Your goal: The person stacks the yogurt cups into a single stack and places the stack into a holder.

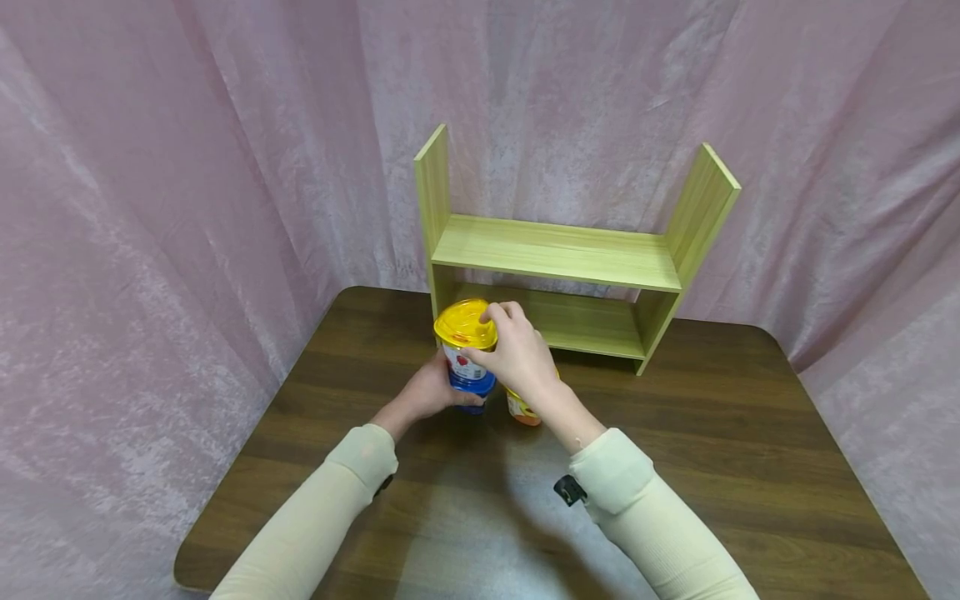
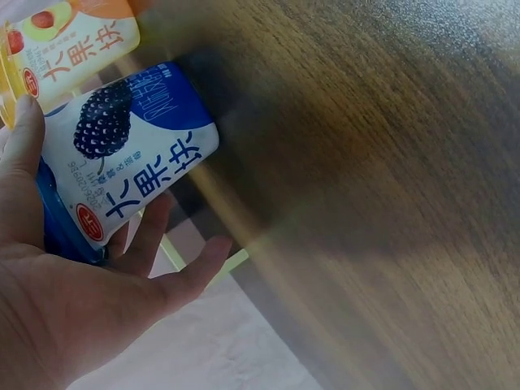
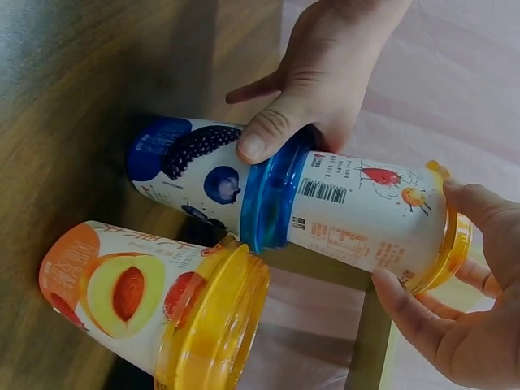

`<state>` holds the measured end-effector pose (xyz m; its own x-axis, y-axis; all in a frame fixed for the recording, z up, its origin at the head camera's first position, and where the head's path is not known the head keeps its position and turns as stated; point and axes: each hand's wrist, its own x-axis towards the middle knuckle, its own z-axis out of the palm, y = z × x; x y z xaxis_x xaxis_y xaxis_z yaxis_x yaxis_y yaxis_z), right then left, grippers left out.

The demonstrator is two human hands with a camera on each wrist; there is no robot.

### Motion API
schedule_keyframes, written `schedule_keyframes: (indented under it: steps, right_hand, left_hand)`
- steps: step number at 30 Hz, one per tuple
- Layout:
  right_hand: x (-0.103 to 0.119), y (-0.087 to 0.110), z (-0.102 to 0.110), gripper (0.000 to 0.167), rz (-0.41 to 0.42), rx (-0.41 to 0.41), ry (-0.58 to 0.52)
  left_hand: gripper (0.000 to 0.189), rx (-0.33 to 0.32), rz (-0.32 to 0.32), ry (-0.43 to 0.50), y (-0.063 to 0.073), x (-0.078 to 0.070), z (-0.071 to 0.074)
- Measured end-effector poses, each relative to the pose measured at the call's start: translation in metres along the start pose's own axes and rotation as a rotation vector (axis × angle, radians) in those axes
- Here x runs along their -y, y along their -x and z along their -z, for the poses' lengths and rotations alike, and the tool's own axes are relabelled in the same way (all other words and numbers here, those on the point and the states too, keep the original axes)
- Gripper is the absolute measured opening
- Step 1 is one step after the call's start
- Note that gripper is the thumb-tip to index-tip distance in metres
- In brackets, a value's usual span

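The left hand (image 1: 431, 389) has its thumb and fingers (image 2: 195, 270) wrapped round the blue cup (image 3: 199, 175) just below its blue lid (image 3: 276, 199), thumb on one side and fingers spread on the other, with one sticking out clear; the cup is upright, printed with a blackberry and blueberries, though I cannot tell whether its base touches the desk (image 1: 697, 458); the upper cup (image 3: 366, 218) sits upright on the blue lid; the right hand (image 1: 522, 354) has its curled fingers (image 3: 479, 205) and thumb round the top of that cup, at its yellow lid (image 3: 448, 240), parted by the width of the lid.

The peach cup (image 3: 126, 296), also yellow-lidded, stands on the desk just to the right of the stack; a wooden shelf (image 1: 555, 250) stands behind the cups at the back of the desk; a pink curtain (image 1: 570, 100) hangs behind it; both arms wear pale sleeves (image 1: 307, 517).
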<state>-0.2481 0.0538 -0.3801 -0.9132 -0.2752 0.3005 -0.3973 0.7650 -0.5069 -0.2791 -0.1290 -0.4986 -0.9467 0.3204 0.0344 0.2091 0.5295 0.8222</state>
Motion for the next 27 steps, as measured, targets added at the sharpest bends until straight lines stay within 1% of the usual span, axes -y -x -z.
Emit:
schedule_keyframes:
  steps: [5,8,14,17,19,23,27]
  right_hand:
    - [-0.003,0.001,-0.001,0.054,0.005,-0.006,0.006]
    - [-0.004,0.001,-0.002,0.058,0.014,-0.01,-0.008]
    - [-0.012,0.004,0.0,0.08,0.008,-0.023,-0.067]
    - [-0.021,0.006,0.001,0.085,-0.013,-0.017,-0.085]
    - [-0.029,0.008,0.002,0.086,-0.03,-0.003,-0.082]
    - [-0.048,0.014,0.003,0.086,-0.077,0.036,-0.076]
    - [-0.065,0.021,0.003,0.084,-0.111,0.062,-0.052]
  left_hand:
    - [0.097,-0.007,0.002,0.015,0.0,0.001,-0.001]
    - [0.097,-0.013,0.0,0.029,0.0,0.002,-0.001]
    - [0.1,-0.019,0.017,0.026,0.0,0.002,-0.002]
    - [0.101,-0.026,0.025,0.025,0.0,0.003,-0.003]
    - [0.101,-0.032,0.019,0.029,0.0,0.004,-0.004]
    - [0.101,-0.046,0.0,0.034,0.0,0.007,-0.004]
    - [0.101,-0.048,0.002,0.022,0.0,0.008,-0.005]
